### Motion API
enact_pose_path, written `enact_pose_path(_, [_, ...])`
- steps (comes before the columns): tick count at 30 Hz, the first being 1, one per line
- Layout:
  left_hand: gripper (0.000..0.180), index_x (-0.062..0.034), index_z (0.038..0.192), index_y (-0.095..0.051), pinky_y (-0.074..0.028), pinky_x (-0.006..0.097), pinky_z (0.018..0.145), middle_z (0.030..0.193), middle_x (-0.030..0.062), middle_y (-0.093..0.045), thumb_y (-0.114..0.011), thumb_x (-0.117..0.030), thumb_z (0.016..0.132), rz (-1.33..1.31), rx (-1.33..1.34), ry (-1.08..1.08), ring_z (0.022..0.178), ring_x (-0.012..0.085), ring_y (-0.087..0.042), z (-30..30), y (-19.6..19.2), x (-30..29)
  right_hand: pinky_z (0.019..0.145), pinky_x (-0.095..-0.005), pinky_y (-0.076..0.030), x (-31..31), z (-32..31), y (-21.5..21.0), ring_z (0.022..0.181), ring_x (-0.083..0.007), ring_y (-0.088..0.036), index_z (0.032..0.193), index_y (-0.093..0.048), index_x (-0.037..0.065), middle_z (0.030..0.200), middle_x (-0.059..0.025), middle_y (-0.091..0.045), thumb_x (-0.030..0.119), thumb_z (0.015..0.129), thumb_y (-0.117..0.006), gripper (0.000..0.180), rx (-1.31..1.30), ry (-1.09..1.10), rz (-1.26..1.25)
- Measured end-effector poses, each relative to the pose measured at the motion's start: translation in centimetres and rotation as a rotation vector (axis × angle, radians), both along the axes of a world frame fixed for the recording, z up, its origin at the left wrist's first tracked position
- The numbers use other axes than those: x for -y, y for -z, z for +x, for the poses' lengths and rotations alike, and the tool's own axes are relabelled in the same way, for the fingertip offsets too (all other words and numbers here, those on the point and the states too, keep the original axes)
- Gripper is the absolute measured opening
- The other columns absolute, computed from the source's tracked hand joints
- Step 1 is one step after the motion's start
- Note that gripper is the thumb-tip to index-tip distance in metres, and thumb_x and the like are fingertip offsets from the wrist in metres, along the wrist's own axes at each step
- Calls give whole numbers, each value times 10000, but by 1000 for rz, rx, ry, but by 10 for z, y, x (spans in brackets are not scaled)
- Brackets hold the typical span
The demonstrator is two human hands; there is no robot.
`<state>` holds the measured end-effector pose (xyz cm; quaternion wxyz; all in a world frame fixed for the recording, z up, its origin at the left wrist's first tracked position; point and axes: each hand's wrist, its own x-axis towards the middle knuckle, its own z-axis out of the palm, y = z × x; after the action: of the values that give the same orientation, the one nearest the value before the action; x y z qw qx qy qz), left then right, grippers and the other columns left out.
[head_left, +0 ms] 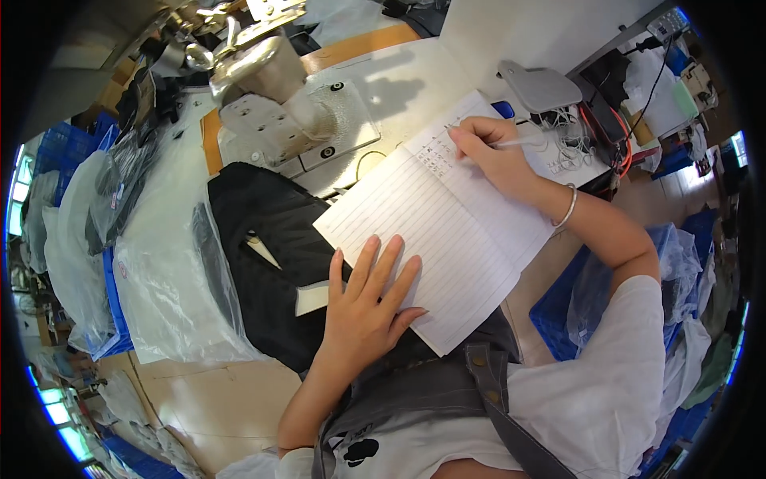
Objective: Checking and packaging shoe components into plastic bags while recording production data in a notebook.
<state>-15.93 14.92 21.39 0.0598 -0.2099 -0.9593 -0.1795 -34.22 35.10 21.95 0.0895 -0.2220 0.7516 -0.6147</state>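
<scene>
An open lined notebook (415,231) lies tilted in front of me, partly over a black garment (263,215). My left hand (371,295) rests flat with fingers spread on the notebook's near left edge. A pen (507,144) is gripped in my right hand (495,160), its tip at the upper page beside rows of handwriting. The garment has a slit opening and a pale patch next to my left hand; part of it is hidden under the notebook.
A sewing machine (271,104) stands on the white table at the upper left. Clear plastic bags (171,279) lie left of the garment. At the right are a grey plastic lid-like piece (541,86), tangled white cables (570,136) and a blue crate (558,307).
</scene>
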Motion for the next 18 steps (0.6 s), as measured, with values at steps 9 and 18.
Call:
enact_pose_path(9, [467, -138, 1175, -572, -171, 499, 1030, 1301, 108, -460, -571, -358, 763, 57, -81, -30, 1235, 300, -371, -2, 16, 1, 391, -251, -286, 4, 8, 10, 440, -45, -348, 573, -461, 9, 460, -17, -443, 165, 843, -591, 338, -389, -29, 113])
enact_pose_path(18, [443, -147, 1155, -589, -178, 484, 1032, 1276, 101, -490, -540, -371, 776, 72, -129, -47, 1219, 289, -395, -2, 20, 2, 403, -233, -271, 5, 5, 14, 457, -31, -337, 567, -399, 27, 473, 0, -444, 110, 868, -533, 340, -346, -54, 124])
